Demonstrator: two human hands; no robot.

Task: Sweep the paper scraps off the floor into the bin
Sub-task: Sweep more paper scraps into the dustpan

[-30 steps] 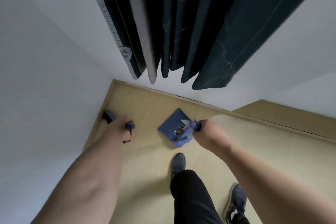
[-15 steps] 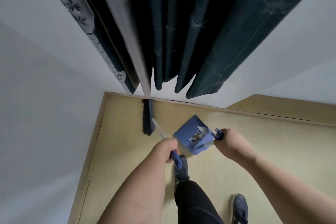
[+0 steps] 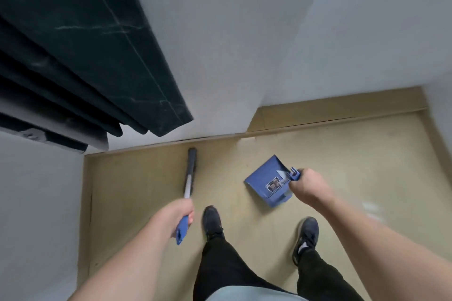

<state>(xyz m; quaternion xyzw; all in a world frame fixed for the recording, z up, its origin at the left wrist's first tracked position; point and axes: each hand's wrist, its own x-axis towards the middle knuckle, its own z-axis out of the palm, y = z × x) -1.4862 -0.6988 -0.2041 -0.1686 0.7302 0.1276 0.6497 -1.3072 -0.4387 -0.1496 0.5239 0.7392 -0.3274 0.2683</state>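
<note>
The left hand (image 3: 179, 212) is wrapped tight around the blue grip of a broom (image 3: 188, 184) — its pale shaft runs away from the person, and the dark brush head lies on the floor (image 3: 137, 178) near the far skirting. The right hand (image 3: 307, 187) is closed round the handle of a blue dustpan (image 3: 265, 179), which is to the right of the broom and well apart from it, in front of the person's feet; whether the pan touches the floor cannot be told. A label and a pale triangular piece show inside the pan. A faint pale smear on the floor at the right, beside the right forearm, is too blurred to identify. Two dark shoes (image 3: 212, 222) stand on the yellowish floor. Dark slabs (image 3: 80, 56) lean against the white wall at the far left.
</note>
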